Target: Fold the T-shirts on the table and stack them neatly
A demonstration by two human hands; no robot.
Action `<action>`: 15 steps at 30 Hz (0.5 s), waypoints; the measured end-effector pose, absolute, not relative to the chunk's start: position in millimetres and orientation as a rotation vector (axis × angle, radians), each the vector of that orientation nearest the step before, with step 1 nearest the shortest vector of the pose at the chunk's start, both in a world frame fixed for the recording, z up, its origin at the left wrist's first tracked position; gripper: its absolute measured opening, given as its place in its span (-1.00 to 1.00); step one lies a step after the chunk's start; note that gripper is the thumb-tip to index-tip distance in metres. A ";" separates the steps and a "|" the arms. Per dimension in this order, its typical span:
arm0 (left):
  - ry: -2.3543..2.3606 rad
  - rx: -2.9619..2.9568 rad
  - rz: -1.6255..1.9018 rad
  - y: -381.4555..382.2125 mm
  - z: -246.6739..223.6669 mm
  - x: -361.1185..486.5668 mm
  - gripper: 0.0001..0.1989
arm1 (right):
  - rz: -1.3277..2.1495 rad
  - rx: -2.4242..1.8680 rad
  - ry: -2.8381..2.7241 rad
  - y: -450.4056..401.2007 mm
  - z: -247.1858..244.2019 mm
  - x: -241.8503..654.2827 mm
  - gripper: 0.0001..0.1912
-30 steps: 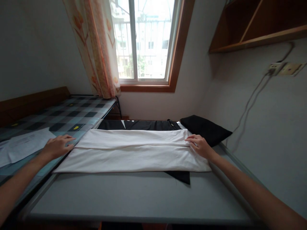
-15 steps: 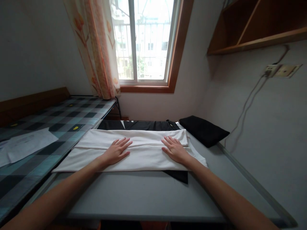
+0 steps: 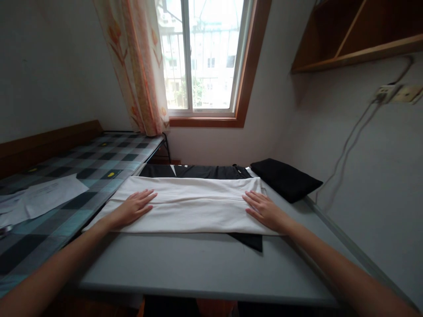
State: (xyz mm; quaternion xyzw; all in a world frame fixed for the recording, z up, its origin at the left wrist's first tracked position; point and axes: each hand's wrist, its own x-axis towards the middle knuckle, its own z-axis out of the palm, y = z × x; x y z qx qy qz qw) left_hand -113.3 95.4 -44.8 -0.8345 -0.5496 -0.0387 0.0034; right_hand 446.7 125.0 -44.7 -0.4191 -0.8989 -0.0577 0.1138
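The left hand [image 3: 134,208] and the right hand [image 3: 262,209] lie open, palms down, on a long, flat, folded white cloth [image 3: 194,211], 1 toward each end. Their undersides are hidden, so how firmly they press cannot be told. The cloth lies across a smooth pale-grey tabletop [image 3: 198,264], its left front end partly covered by the left forearm.

Dark black fabric with small white marks [image 3: 211,171] shows behind it, the rest hidden beneath; a pointed flap of black fabric [image 3: 251,242] juts out in front, and whether the 2 are joined cannot be told. A folded black fabric bundle [image 3: 284,179] sits at the table's right far side.

On the blue-grey checked mattress [image 3: 105,156], creased white printed papers [image 3: 54,196] run out of view, their print unreadable. A small shiny object [image 3: 5,230] at the left edge is cut off and unidentifiable.
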 end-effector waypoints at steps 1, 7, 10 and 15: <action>-1.786 -2.563 -0.110 94.1 -44.3 -129.8 -0.37 | -0.185 -1.215 -2.638 126.1 -43.8 455.7 -0.43; -2.132 -2.303 -0.212 91.3 -44.0 -203.2 -0.32 | -0.246 -1.188 -2.586 134.9 -47.4 493.7 -0.49; -2.191 -2.236 -0.348 92.6 -46.2 -212.2 -0.30 | -0.249 -1.194 -2.557 131.3 -49.0 494.1 -0.47; -2.288 -2.173 -0.504 93.9 -40.1 -199.3 -0.34 | -0.152 -1.237 -2.507 123.2 -50.9 488.9 -0.49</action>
